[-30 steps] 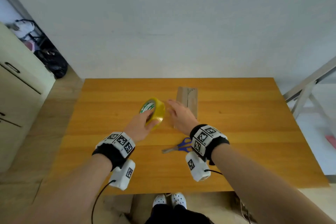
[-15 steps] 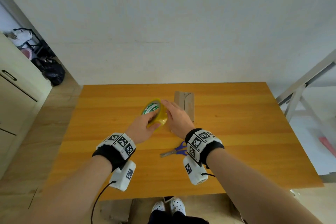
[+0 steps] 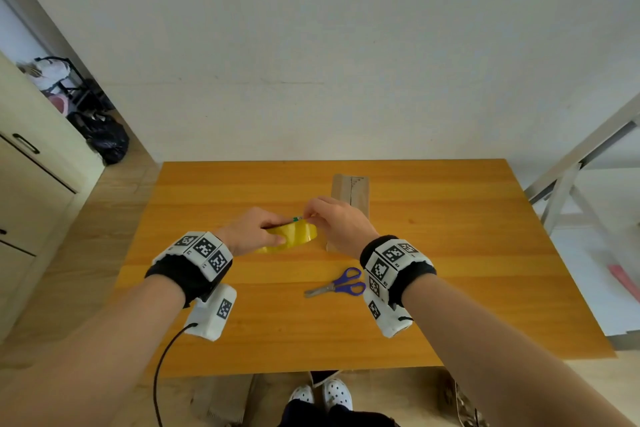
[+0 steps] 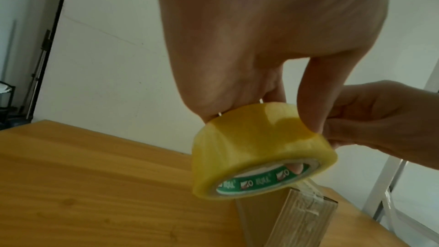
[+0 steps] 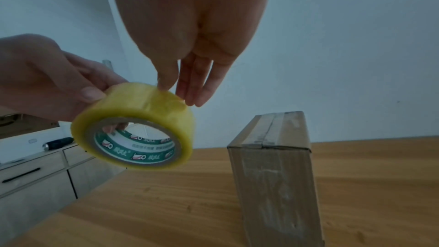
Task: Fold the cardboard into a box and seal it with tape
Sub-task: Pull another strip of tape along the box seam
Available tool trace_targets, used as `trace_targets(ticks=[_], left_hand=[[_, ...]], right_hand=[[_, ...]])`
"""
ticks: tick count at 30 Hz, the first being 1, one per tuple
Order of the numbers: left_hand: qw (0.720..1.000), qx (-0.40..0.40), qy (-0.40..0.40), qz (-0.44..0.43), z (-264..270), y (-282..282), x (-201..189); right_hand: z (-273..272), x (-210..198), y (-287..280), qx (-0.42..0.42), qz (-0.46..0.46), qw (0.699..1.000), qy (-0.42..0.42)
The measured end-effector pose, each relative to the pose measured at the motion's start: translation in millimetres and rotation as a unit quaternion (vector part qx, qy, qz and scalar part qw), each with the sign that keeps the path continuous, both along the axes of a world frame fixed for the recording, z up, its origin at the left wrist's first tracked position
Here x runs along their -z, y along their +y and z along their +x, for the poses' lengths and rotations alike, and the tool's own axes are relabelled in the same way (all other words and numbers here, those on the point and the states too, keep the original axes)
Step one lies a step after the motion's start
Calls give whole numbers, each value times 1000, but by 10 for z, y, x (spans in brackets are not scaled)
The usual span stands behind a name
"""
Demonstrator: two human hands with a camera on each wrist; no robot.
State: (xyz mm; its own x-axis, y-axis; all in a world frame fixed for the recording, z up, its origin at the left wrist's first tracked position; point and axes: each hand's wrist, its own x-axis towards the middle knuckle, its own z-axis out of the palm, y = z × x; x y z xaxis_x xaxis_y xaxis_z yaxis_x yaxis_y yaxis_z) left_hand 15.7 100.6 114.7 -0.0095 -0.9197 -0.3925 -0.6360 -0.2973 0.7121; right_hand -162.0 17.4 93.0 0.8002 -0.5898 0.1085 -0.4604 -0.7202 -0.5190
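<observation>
My left hand [image 3: 273,229] grips a yellow roll of tape [image 3: 294,234] above the middle of the wooden table [image 3: 450,236], with the thumb on the outer face and a finger through the green core [image 4: 261,181]. My right hand [image 3: 310,217] reaches over from the right. Its thumb and fingertips [image 5: 166,85] touch the top of the roll [image 5: 137,125], fingers fairly straight. The narrow brown cardboard box [image 3: 351,192] stands folded just behind my right hand, and clear tape shows along its top seam [image 5: 273,129].
Purple-handled scissors [image 3: 337,284] lie on the table close to my right wrist. A cream cabinet [image 3: 31,184] stands at the left, and a metal frame [image 3: 571,177] at the right. A white wall runs along the table's far edge.
The roll has tipped from upright to lying flatter in my left hand. My right hand has moved from beside the box onto the roll's top. Both hands have come slightly nearer.
</observation>
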Motion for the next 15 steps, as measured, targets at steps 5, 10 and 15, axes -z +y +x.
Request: trace_targets(ticks=[5,10,15], left_hand=[[1000,-16,-1,4,-22,-47,-40],[998,-57,26,23,-22,-93,-64],[998,-39,-20,35,-6,-215,-107]], right_hand=[[-13,9,16,21,-58,998,19],[-44,-28,-33,23,-79,995,48],[-94,-124,-125,31,-8,996,86]])
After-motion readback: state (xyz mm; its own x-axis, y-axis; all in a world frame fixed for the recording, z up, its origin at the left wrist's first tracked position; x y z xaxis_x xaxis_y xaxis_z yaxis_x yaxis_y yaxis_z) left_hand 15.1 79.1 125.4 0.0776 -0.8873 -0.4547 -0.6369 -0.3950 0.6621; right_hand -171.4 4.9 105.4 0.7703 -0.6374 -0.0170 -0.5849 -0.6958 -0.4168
